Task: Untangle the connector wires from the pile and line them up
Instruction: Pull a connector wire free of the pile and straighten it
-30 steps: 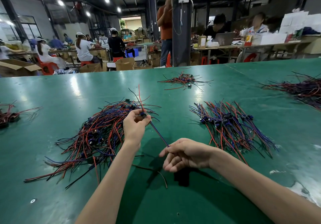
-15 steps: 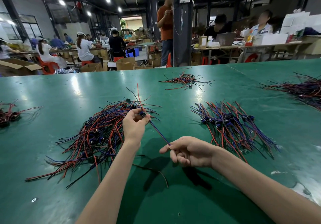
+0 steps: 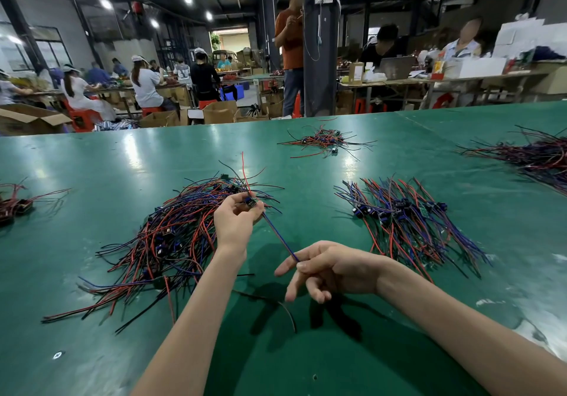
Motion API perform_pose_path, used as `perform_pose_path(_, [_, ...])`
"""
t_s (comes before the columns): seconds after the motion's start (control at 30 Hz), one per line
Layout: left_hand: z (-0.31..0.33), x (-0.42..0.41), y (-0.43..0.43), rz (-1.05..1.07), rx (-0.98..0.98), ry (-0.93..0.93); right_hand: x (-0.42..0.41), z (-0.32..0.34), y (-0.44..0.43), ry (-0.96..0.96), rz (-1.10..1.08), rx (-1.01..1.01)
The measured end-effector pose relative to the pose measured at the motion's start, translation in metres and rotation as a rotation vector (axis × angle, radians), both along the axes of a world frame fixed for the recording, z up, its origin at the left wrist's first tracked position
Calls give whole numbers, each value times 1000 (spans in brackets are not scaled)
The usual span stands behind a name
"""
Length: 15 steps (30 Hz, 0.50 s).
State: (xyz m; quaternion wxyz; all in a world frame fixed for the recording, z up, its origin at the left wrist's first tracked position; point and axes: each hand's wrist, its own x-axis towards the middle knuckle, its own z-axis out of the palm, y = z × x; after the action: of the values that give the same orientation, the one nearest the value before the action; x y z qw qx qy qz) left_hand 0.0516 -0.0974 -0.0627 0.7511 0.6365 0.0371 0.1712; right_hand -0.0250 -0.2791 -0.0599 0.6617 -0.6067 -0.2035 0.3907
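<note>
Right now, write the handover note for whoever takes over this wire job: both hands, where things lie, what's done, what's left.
Hands: the left hand pinches one connector above the tangled pile; the right hand pinches the free end of its wires, stretched taut between the two hands.
Things: the lined-up bunch lies to the right on the green table.
Done: that bunch is laid out; the held piece looks pulled free.
Left: lay it with the bunch, then work through the tangled pile, which holds many more.
</note>
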Motion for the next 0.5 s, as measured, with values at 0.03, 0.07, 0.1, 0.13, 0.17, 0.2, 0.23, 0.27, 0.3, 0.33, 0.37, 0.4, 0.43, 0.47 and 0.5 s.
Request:
perform_pose_path(0.03, [0,0,0,0,-1,2,-1,1,0,-32,-1,-16])
perform_pose_path(0.07, [-1,-1,0,-1,6,3,-3,1,1,-85,-1,-44])
perform_pose_path(0.1, [-1,-1,0,-5,22,4,-6,1,3,-158,-2,-86])
perform_pose_path(0.13, [-2,-2,-2,-13,42,0,-8,1,5,-237,-6,-134])
perform_pose_path(0.17, [-3,-2,-4,-24,65,-9,-11,0,8,-307,-15,-177])
perform_pose_path(0.2, [-4,-3,-6,-34,88,-17,-13,1,10,-359,-26,-209])
perform_pose_path(0.23, [-5,-3,-8,-44,106,-20,-14,2,12,-395,-38,-224])
perform_pose_path(0.27, [-6,-4,-11,-55,118,-19,-14,3,11,-420,-48,-223])
perform_pose_path(0.3, [-7,-4,-12,-68,121,-16,-14,5,10,-432,-62,-214])
perform_pose_path(0.33, [-8,-4,-13,-76,120,-12,-13,6,8,-431,-78,-201])
perform_pose_path(0.37, [-8,-4,-13,-74,115,-6,-13,6,7,-414,-94,-187])
perform_pose_path(0.4, [-8,-3,-12,-61,103,3,-12,5,7,-377,-106,-170])
perform_pose_path(0.43, [-7,-2,-9,-43,80,15,-11,4,7,-318,-113,-148])
perform_pose_path(0.47, [-6,-1,-6,-28,42,32,-10,2,8,-242,-120,-123])
perform_pose_path(0.5, [-4,0,-4,-25,-8,49,-9,1,9,-162,-130,-103])
